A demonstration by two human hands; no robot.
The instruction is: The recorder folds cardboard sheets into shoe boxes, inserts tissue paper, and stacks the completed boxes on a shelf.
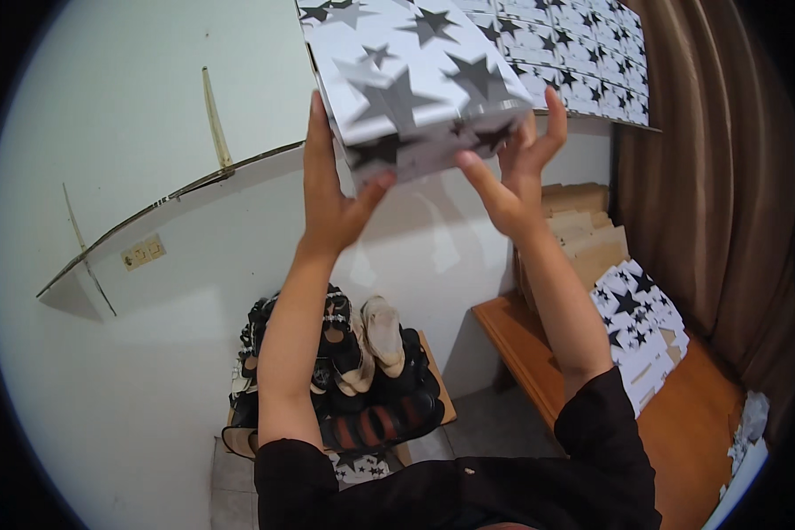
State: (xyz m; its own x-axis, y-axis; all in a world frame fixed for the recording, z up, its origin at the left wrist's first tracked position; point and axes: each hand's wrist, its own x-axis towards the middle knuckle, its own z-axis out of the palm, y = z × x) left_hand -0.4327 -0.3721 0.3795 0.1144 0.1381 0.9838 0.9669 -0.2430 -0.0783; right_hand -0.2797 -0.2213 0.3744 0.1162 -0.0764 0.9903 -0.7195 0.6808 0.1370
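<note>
Raised at the top centre is a white cardboard box (415, 79) printed with grey and black stars. My left hand (334, 190) grips its left side, the thumb pressed under the near lower edge. On the right, my right hand (519, 181) supports the near corner with its thumb at the lower edge and its fingers spread along the side. The far end of the box runs out of view. Just beyond it, a block of stacked star-printed boxes (583, 53) sits on the wall shelf (230, 168).
Below my arms, several pairs of shoes (362, 353) are piled on a low rack. A wooden table (530, 353) at the right bears flat star-printed cardboard (636, 327) and brown cardboard sheets (583, 234). A brown curtain (698, 177) hangs behind it. Wall sockets (143, 253) are under the shelf.
</note>
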